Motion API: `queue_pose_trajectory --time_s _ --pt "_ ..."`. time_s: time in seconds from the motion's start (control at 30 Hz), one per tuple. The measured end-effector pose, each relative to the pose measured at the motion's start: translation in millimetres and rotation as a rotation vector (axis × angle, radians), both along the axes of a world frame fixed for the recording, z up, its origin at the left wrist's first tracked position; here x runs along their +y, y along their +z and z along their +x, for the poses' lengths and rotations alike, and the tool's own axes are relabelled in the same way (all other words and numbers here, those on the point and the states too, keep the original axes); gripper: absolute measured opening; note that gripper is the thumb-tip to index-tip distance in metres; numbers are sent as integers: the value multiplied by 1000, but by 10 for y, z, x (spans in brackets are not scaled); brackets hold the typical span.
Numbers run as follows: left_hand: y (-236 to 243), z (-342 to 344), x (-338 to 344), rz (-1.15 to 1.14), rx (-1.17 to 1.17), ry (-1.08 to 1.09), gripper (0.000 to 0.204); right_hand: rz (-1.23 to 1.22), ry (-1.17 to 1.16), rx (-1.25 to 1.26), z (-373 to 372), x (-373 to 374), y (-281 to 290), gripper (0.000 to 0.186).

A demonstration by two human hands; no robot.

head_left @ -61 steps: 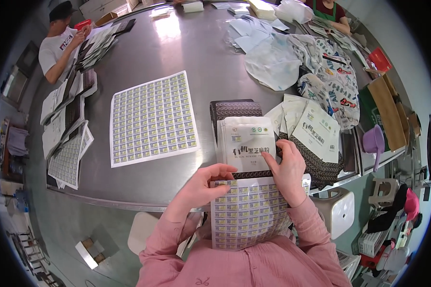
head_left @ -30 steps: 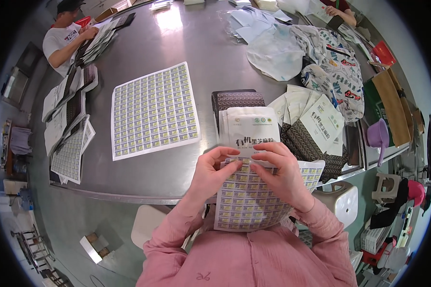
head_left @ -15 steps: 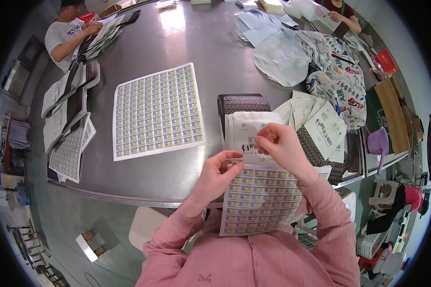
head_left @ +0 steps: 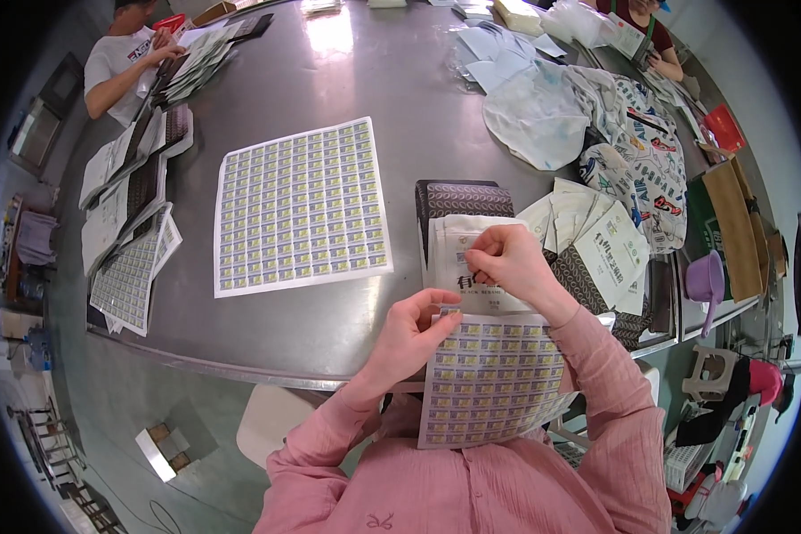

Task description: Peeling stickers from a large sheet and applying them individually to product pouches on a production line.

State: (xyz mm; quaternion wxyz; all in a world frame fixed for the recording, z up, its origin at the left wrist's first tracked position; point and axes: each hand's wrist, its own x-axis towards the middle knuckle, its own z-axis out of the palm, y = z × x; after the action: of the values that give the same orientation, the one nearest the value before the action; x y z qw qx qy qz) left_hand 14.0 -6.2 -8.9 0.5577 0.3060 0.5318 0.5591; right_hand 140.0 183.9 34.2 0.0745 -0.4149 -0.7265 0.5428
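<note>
Left hand [head_left: 409, 334] pinches the top left corner of a sticker sheet [head_left: 494, 378], thumb and fingers closed on its edge. The sheet hangs from that hand down over the person's pink-sleeved lap; its lower edge lies against the shirt, and its right side is partly covered by the right forearm. Right hand [head_left: 507, 260] sits just above the sheet, fingers curled and pressed down on a white pouch [head_left: 458, 245]. Whether a peeled sticker is under the fingertips cannot be told, too small and hidden by the fingers. The pouch tops a stack on a dark patterned pack [head_left: 458, 198] just beyond the right hand; the print on the pouch is half covered by the hand.

Right of the right hand fans a pile of more white pouches [head_left: 596, 236], overlapping, count unclear. Beyond them a heap of printed cloth bags [head_left: 632, 156], shapes jumbled. Left of the left hand, well apart, a full sticker sheet [head_left: 298, 209] lies flat on the metal table [head_left: 347, 71]. Farther left more sheets and dark packs [head_left: 129, 222] stack along the table edge, partly cut by the fisheye rim. A second person [head_left: 125, 58] works at the far left corner, another person [head_left: 641, 27] at the far right, mostly cut off.
</note>
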Motion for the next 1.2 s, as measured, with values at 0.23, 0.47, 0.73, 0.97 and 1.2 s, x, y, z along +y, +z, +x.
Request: queue_pose_trajectory --time_s 0.23,0.47,0.73,0.97,1.2 --pt "-10 -22 -31 -5 30 -28 31 600 133 -369 -8 -27 96 49" --pt "51 -57 -58 -15 33 -104 41 966 -56 -457 761 -331 81 71" --pt "140 -28 -124 -12 50 -164 40 937 -300 -149 785 -561 -156 36" --pt "220 6 -153 -130 -29 -137 23 407 -498 270 1537 -47 309 21" --pt "160 123 -77 -53 -86 -47 19 879 -86 1 1210 -461 531 45"
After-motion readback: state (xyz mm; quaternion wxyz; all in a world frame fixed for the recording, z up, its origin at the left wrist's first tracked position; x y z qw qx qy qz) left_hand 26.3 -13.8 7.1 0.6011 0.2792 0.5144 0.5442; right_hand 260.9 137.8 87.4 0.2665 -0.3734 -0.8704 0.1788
